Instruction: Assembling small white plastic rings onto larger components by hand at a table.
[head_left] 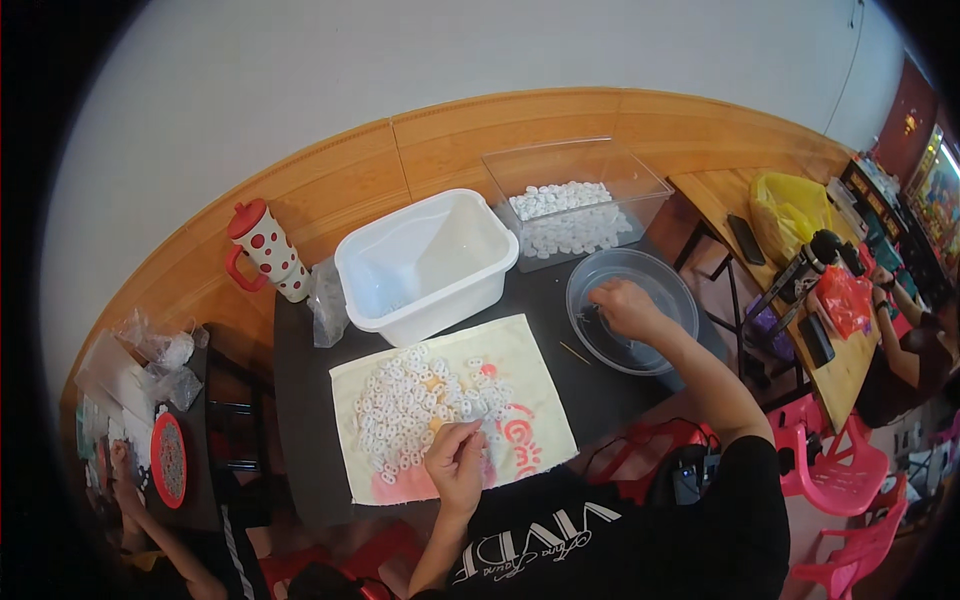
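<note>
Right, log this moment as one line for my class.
Left hand: over cloth, hold unclear | Right hand: at round clear tub, hold unclear | White pieces: spread on cloth

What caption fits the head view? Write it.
Left hand near small white pieces on cloth, right hand over a clear basin.

Left hand (457, 465) curls inward, seemingly in a pinch; right hand (625, 307) reaches farther forward, turned downward.
</note>
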